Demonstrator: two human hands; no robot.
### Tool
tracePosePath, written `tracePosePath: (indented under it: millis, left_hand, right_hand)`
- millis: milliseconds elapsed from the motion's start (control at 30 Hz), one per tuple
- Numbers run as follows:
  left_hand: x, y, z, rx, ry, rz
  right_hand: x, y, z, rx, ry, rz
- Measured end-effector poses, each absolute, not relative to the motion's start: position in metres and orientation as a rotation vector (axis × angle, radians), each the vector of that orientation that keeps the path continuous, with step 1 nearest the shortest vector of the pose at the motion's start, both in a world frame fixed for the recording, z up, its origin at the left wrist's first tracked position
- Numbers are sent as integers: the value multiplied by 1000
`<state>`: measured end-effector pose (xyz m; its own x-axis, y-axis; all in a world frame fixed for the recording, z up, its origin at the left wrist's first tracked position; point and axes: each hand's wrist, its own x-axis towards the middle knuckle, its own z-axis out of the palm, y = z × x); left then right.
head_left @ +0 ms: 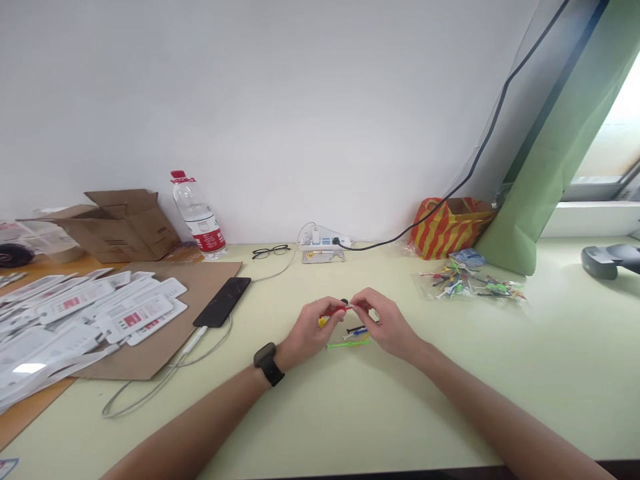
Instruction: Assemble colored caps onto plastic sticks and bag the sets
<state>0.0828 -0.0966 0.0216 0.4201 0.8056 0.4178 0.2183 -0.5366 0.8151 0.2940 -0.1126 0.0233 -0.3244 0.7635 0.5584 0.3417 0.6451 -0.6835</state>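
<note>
Both my hands meet over the middle of the pale green table [350, 413]. My left hand [311, 331], with a black watch on its wrist, is closed around a small red pin-like tool [336, 311] and a yellow piece [323, 322]. My right hand [385, 323] pinches the other end of the red tool with its fingertips. Just below the hands lie a green stick tool [349, 345], a blue one [358, 332] and a black one on the table.
A clear bag of several coloured tools [470, 285] lies to the right, behind it a red-and-yellow striped bag [447, 227]. To the left are a black phone [223, 301] on its cable, white packaging cards [90, 310] on cardboard, a water bottle [199, 217], a cardboard box, glasses [271, 251] and a power strip.
</note>
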Motion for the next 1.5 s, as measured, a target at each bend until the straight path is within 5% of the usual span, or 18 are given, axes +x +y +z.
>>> tracePosePath:
  millis: [433, 667, 1000, 1500]
  left_hand:
    - [73, -91, 31, 1485, 683, 934]
    - [72, -84, 27, 1437, 699, 937]
    - [71, -80, 26, 1405, 724, 1038]
    - [56, -64, 26, 1291, 747, 1077]
  right_hand:
    - [297, -104, 22, -825, -1727, 961]
    - [300, -110, 26, -879, -1802, 581]
    - [309, -109, 35, -776, -1886, 1279]
    - [308, -100, 30, -987, -1580, 1194]
